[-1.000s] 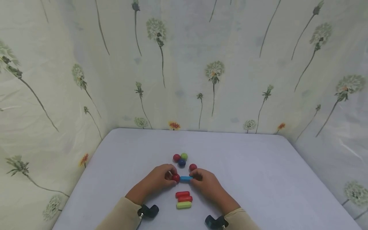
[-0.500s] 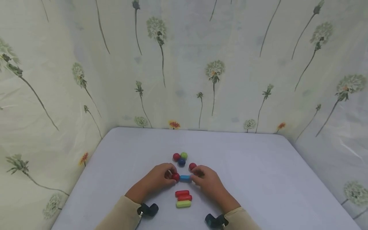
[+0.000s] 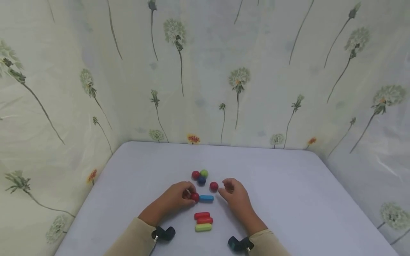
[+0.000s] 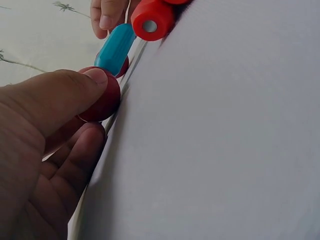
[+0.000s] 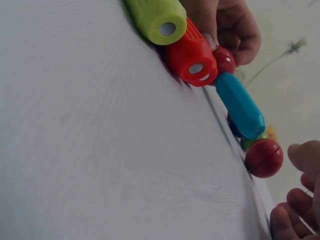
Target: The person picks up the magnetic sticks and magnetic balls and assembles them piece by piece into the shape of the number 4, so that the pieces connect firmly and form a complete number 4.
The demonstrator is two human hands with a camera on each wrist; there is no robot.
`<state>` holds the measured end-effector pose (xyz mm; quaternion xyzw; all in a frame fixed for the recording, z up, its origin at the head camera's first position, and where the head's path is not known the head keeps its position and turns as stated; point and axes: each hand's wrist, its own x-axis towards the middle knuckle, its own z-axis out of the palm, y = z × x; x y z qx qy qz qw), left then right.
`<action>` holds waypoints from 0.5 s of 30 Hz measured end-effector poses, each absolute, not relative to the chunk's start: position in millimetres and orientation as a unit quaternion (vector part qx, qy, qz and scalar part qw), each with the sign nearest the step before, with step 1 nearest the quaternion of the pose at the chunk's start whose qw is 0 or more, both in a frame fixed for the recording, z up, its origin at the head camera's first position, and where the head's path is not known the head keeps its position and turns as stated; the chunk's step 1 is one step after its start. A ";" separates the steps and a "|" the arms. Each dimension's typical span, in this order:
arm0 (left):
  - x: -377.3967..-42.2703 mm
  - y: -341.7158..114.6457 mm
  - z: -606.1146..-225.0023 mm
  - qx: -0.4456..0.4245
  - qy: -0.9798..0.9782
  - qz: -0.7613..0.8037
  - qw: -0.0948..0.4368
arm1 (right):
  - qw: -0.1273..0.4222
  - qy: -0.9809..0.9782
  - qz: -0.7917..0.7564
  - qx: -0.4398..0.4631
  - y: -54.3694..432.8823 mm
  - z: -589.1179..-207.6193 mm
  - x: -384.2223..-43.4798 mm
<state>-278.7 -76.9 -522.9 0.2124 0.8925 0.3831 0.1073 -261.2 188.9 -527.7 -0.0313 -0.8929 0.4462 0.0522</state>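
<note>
My left hand [image 3: 180, 195] pinches a red ball [image 3: 194, 197] between thumb and fingers, low over the white table [image 3: 282, 199]. A blue magnetic rod [image 3: 206, 198] lies end-on against that ball, pointing to the right. In the left wrist view the thumb presses on top of the red ball [image 4: 106, 100], with the rod [image 4: 116, 49] beyond it. My right hand [image 3: 237, 197] holds nothing, its fingers loosely bent, just right of a second red ball [image 3: 214, 186]. The right wrist view shows a gap between the fingertips and this ball [image 5: 264, 158].
Behind the hands, a red ball [image 3: 195, 174], a green ball [image 3: 204, 173] and a dark blue ball [image 3: 201, 180] sit clustered. Nearer lie two red rods [image 3: 202, 215] and a yellow-green rod [image 3: 203, 227], side by side. Metal discs show in the rod ends. A floral curtain surrounds the table.
My right hand has let go of the blue rod's right end and moved back and to the right, beside the second red ball. The left hand keeps its hold on the red ball.
</note>
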 end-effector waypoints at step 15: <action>-280.9 -77.3 -525.6 0.196 0.897 0.382 0.110 | 0.020 -0.908 0.417 0.005 182.4 -528.7 -268.8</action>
